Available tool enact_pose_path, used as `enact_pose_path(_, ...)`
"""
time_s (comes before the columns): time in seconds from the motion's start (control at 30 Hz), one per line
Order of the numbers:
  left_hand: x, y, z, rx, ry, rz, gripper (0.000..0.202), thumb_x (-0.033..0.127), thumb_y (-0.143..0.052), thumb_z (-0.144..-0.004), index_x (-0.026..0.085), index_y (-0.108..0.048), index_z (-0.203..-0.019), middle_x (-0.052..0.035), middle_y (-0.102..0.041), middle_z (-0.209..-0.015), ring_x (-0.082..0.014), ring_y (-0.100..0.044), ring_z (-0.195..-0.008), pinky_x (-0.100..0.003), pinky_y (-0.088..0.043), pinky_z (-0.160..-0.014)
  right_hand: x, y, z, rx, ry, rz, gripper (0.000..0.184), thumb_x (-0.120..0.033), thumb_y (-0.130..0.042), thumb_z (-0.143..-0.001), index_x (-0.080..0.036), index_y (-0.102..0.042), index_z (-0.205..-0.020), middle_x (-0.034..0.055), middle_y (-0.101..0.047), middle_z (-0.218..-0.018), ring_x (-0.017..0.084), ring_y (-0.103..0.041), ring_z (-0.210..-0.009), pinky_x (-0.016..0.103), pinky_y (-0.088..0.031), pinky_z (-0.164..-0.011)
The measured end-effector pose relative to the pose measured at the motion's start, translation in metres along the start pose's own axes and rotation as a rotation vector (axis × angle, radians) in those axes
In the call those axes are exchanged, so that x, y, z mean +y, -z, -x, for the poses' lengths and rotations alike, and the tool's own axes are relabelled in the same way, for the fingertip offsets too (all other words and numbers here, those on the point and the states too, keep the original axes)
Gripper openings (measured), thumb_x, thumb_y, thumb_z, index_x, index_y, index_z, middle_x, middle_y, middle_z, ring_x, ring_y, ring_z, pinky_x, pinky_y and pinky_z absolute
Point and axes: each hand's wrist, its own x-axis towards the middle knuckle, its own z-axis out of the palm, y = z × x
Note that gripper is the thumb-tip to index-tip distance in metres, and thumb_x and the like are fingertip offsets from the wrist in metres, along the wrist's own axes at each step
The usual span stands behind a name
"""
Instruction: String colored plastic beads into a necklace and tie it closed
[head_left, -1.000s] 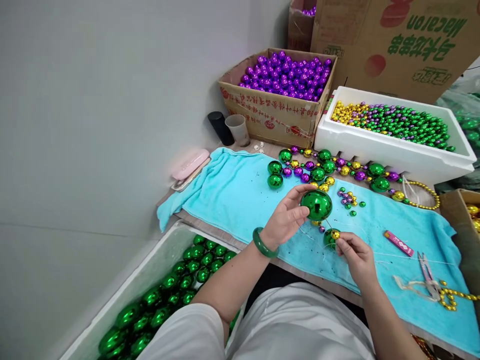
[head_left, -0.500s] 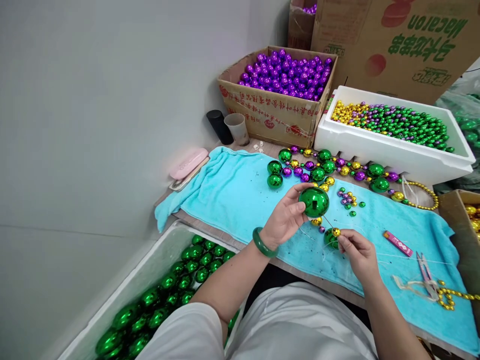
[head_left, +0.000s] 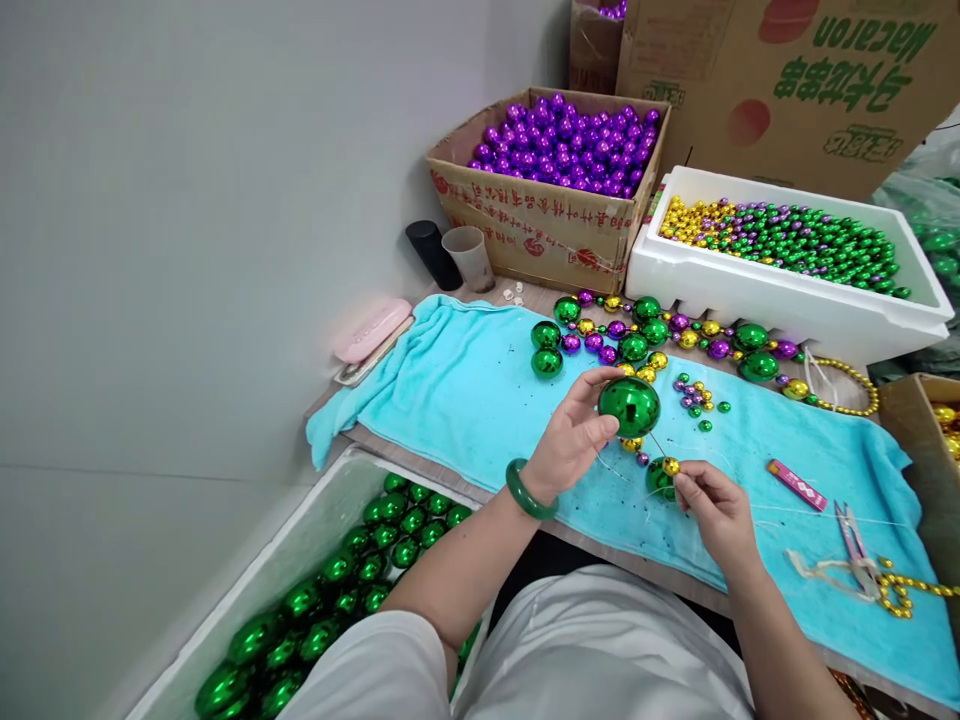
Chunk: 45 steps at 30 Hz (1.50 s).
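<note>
Left hand (head_left: 571,440): thumb and fingers are curved wide, holding the large green ball (head_left: 630,407).
Right hand (head_left: 712,505): thumb and forefinger pinch tightly at the small gold bead (head_left: 671,466).
Thin rod (head_left: 658,444): between ball and bead.
Below both: the blue towel (head_left: 480,400).

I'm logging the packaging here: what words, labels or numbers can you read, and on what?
"Macaron", inverted, on the large carton.
Green characters there: too unclear to quote.
Box of purple balls: red characters, too small to read surely.
Pink case, pink stick: markings too small to read.
</note>
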Motion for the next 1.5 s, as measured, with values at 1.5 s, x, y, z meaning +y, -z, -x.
enact_pose_path(1.5, -0.075, -0.014, -0.152, -0.523, -0.153, -1.923, 0.031, 0.007, -0.041, -0.085, 0.011, -0.067, -0.100, -0.0140, -0.065, -0.099, -0.0242, -0.060, -0.099, -0.036, -0.048, -0.088, -0.013, 0.007, 0.016, -0.092, -0.097, -0.273, 0.023, -0.039, -0.064, -0.081, -0.019, -0.063, -0.072, -0.0017, -0.054, -0.055, 0.010, -0.047, -0.050, 0.022, -0.041, -0.047)
